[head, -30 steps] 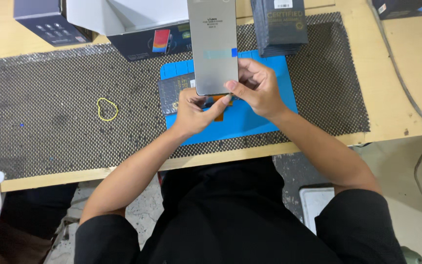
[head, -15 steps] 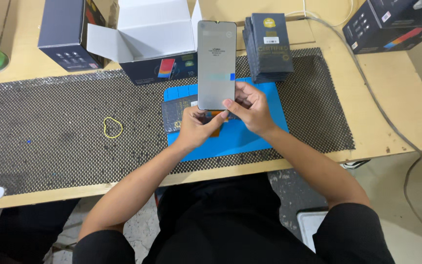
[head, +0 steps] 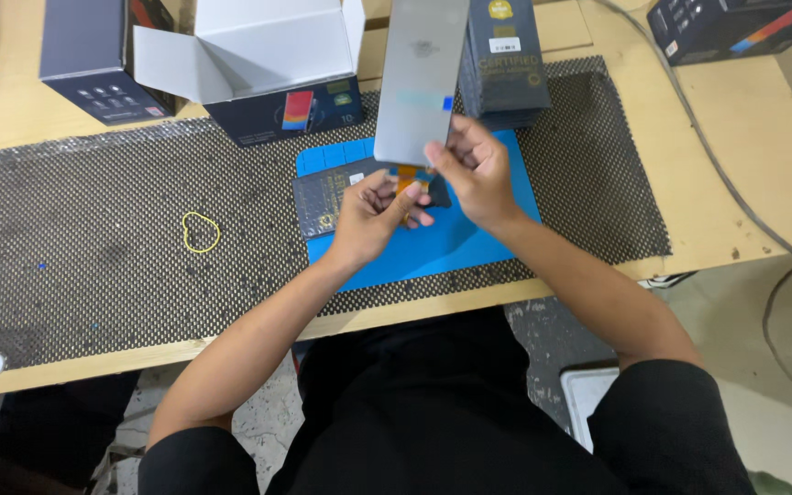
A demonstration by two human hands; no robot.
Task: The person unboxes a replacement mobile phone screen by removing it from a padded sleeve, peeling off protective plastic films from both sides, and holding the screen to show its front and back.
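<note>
My right hand (head: pixel 474 170) grips the lower edge of a grey phone display panel (head: pixel 419 78), held upright above a blue work mat (head: pixel 469 234). My left hand (head: pixel 373 215) pinches the orange flex cable (head: pixel 407 176) that hangs from the panel's bottom edge. Under the hands a dark phone body (head: pixel 323 197) lies flat on the mat's left part.
A black mesh mat (head: pixel 93 247) covers the wooden table, with a yellow rubber band (head: pixel 200 232) on it. An open white-lined box (head: pixel 249 55), a dark box (head: pixel 93 60) and a stack of dark packets (head: pixel 506 60) stand at the back. A cable (head: pixel 717 183) runs at right.
The view has shifted and the panel is now raised a little higher. My left hand's fingers have moved onto the orange flex cable below it.
</note>
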